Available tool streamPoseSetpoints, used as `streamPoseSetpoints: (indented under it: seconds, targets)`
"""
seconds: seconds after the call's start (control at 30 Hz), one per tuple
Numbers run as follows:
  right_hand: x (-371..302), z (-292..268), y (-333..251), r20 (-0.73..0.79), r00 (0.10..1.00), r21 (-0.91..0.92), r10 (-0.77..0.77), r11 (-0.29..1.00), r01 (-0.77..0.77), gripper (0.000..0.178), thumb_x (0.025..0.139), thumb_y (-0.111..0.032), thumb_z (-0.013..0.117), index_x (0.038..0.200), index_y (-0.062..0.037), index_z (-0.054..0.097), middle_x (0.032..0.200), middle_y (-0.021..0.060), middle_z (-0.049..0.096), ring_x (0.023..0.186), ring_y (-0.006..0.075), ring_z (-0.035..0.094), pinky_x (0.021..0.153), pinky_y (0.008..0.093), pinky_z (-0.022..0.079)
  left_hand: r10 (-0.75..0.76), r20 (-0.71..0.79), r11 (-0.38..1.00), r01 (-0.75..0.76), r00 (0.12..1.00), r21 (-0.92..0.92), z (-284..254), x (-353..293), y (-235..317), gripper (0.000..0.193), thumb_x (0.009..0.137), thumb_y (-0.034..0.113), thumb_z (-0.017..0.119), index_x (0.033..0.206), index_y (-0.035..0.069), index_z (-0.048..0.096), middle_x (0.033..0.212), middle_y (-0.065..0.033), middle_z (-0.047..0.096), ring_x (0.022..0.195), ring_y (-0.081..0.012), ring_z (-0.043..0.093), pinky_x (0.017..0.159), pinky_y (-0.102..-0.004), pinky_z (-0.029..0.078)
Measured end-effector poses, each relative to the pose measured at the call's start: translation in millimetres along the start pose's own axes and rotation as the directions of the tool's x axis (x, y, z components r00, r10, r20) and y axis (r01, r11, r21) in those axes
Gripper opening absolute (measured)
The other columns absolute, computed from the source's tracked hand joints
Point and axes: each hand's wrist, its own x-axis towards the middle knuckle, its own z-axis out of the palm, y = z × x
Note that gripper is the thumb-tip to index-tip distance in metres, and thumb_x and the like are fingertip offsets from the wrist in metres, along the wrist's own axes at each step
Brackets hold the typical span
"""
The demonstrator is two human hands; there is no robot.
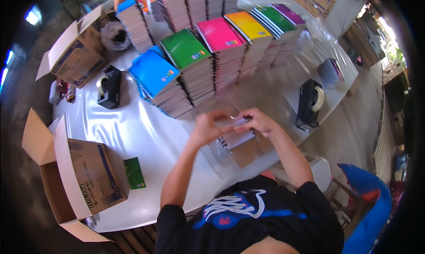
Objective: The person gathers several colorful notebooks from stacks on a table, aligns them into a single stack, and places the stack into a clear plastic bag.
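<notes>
At the table's front edge, a small stack of spiral notebooks [237, 138] with pale covers lies on clear plastic film [212, 159]. My left hand [210, 127] is over its left side, fingers curved and blurred by motion. My right hand [260, 122] is closed at the far right of the stack, fingertips bent down beside a black coil. The fingertips of both hands nearly meet above the notebooks. What the right fingers pinch is too small to make out.
Tall notebook stacks with blue [154, 71], green [185, 47], pink [220, 34] and yellow [248, 25] tops stand beyond my hands. Black tape dispensers [110, 88] [306, 105] flank them. Open cardboard boxes [95, 174] [77, 61] stand left, near a green notebook [134, 173].
</notes>
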Motion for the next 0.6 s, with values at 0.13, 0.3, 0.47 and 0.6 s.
streamPoseSetpoints:
  seconds: [0.13,0.3,0.47,0.6]
  targets:
    - [-0.7,-8.2,9.8,-0.031,0.998,-0.097,-0.061,0.994,0.058,0.028,0.064,-0.002,0.077,0.089,-0.0029,0.065,0.084,0.0026,0.063,0.079,0.0118,0.058,0.072,0.0257,0.045,-0.057,-0.112,0.994,0.046,0.992,-0.098,22.0,-10.8,7.9,0.015,0.08,0.012,0.067,0.091,0.003,0.071,0.081,-0.0111,0.07,0.074,-0.0148,0.067,0.069,-0.0273,0.052]
    - [-1.8,-8.7,6.3,0.003,0.999,-0.085,-0.043,0.995,0.043,0.027,0.067,-0.003,0.076,0.092,-0.0016,0.065,0.079,0.0021,0.063,0.073,0.0099,0.058,0.068,0.0248,0.045,0.128,0.122,0.961,-0.092,0.984,-0.26,-7.8,4.4,5.6,0.016,0.079,0.002,0.063,0.094,0.0,0.07,0.083,-0.0086,0.069,0.074,-0.0118,0.064,0.07,-0.0256,0.051]
    - [-3.3,-3.0,0.0,-0.003,0.997,-0.12,-0.081,0.99,0.08,0.028,0.066,-0.004,0.076,0.092,-0.0018,0.067,0.082,0.0041,0.066,0.076,0.0112,0.059,0.07,0.0252,0.045,0.256,0.11,0.967,-0.254,0.96,-0.032,-12.2,11.3,18.1,0.024,0.075,0.0,0.066,0.099,0.0,0.069,0.086,-0.0106,0.07,0.083,-0.0164,0.066,0.074,-0.0274,0.051]
    - [0.5,-9.1,0.1,-0.023,0.995,-0.204,-0.1,0.974,0.094,0.026,0.066,-0.008,0.078,0.09,-0.0024,0.069,0.084,0.0046,0.067,0.079,0.0117,0.06,0.072,0.0263,0.046,0.152,-0.339,0.966,-0.212,0.928,-0.146,7.1,-4.0,18.4,0.026,0.073,0.017,0.074,0.093,0.001,0.07,0.084,-0.0118,0.069,0.081,-0.0207,0.066,0.076,-0.0308,0.051]
